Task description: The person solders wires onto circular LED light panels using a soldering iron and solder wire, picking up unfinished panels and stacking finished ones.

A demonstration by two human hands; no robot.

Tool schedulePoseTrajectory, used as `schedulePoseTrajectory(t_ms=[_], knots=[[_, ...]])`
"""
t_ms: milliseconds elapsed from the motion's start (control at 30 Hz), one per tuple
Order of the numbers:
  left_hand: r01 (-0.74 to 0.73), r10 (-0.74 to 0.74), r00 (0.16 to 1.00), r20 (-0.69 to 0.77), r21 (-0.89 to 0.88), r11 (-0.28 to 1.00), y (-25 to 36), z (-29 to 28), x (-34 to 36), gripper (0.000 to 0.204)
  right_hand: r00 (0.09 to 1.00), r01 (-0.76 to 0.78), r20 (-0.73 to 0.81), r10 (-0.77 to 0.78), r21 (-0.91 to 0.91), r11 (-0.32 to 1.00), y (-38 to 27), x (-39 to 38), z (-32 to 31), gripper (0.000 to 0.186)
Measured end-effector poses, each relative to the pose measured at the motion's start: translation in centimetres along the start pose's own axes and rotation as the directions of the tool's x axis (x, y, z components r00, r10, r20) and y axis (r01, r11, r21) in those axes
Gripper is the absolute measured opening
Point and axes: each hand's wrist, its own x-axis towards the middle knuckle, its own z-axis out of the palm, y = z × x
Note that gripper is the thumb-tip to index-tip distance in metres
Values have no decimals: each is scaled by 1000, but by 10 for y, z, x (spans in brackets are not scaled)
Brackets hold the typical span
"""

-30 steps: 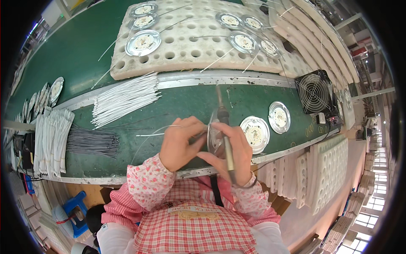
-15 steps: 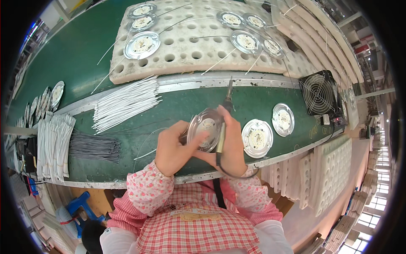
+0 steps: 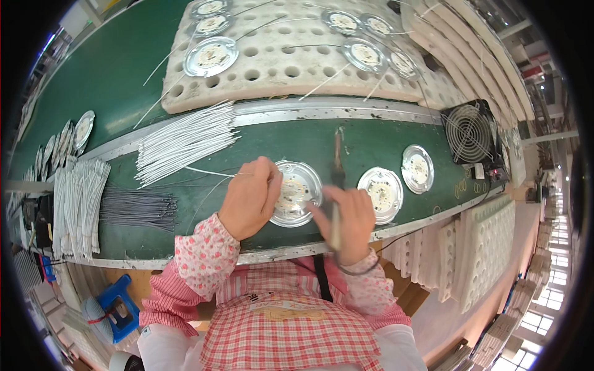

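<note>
A round clear-rimmed lamp disc (image 3: 298, 193) with a pale circuit board lies on the green bench between my hands. My left hand (image 3: 249, 201) is closed at its left edge, and a thin white wire (image 3: 210, 172) runs into the fingers; the fingertips' exact grip is hidden. My right hand (image 3: 354, 221) is wrapped round a soldering iron (image 3: 337, 176), its tip pointing away from me. That hand is blurred, its thumb close to the disc's right edge. Two more discs, a nearer one (image 3: 381, 195) and a farther one (image 3: 418, 169), lie to the right.
White wires (image 3: 185, 142) lie in a heap at left, beside a white bundle (image 3: 79, 207) and grey wires (image 3: 139, 209). A perforated foam board (image 3: 272, 68) holding several discs stands beyond the metal rail. A black fan (image 3: 467, 133) sits at the right end.
The disc, held up in my hands before, now lies on the bench. My left hand has shifted slightly left and up; my right hand has moved right and away from the disc with the soldering iron.
</note>
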Motion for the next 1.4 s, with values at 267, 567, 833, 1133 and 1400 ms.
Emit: schedulePoseTrajectory(t_ms=[267, 567, 833, 1133, 1400], knots=[[-285, 293, 943, 157, -69, 956, -1, -13, 6, 12, 983, -103, 185, 3, 531, 841, 13, -1, -36, 24], [-344, 331, 930, 161, 63, 937, 2, -5, 10, 11, 983, -68, 182, -35, 531, 845, 9, -3, -38, 23], [-343, 313, 928, 203, 135, 930, 7, -5, 12, 11, 975, -192, 195, 102, 523, 831, -3, -22, -32, 22], [-327, 301, 934, 192, 120, 937, 2, -5, 9, 14, 864, -504, 337, 375, 581, 640, -11, -33, -31, 24], [-470, 405, 879, 253, 306, 828, -8, -18, -13, 52, 869, -494, 334, 364, 569, 657, -14, -36, -33, 23]])
